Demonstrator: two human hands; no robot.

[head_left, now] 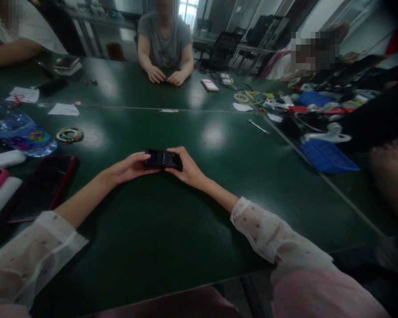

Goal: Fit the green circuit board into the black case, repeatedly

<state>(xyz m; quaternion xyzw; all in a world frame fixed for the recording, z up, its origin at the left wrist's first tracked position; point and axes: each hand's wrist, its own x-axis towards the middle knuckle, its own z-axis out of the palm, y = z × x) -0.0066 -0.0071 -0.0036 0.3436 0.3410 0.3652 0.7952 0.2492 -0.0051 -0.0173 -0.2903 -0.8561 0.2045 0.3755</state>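
Note:
A small black device [162,160] with a dark panel and small pale marks is held just over the green table [172,238]. My left hand [130,168] grips its left end, thumb on top and fingers underneath. Around the right end closes my right hand [186,168], with the fingers along the far edge and the thumb at the near edge. The device's exact kind is too dark and small to make out. Both forearms rest near the tabletop in sheer white sleeves.
To the left lie a phone in a red case [41,187], a water bottle [23,128], a white case [7,158] and bracelets [69,134]. A wrench [258,126], a blue tray [328,155] and tangled cables [252,97] lie to the right. Other people sit around the table.

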